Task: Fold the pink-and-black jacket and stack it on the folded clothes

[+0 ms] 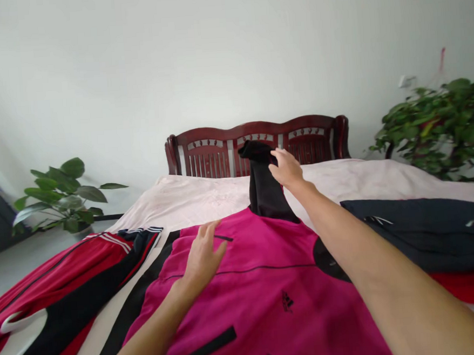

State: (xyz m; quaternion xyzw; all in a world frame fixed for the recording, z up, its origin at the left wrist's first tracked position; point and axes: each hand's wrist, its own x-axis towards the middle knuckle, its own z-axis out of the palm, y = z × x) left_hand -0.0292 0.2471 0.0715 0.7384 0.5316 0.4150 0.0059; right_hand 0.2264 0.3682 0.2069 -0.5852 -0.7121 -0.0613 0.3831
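A magenta jacket (252, 284) with black trim and a black logo lies spread out before me. My right hand (286, 167) pinches the end of its black sleeve (264, 192), which is lifted off the bed and rises toward the headboard. Over the left part of the magenta cloth is my left hand (204, 255), fingers stretched and thumb apart, holding nothing. Whether it touches the fabric I cannot tell. The jacket's other black sleeve (142, 297) runs down the left side toward me.
The bed has a pale pink sheet (206, 196) and a dark red wooden headboard (254, 130). A red and navy jacket (65, 276) lies at left; folded navy clothing (423, 229), with red fabric (472, 286) beneath, lies at right. Leafy plants (68, 194) stand on both sides.
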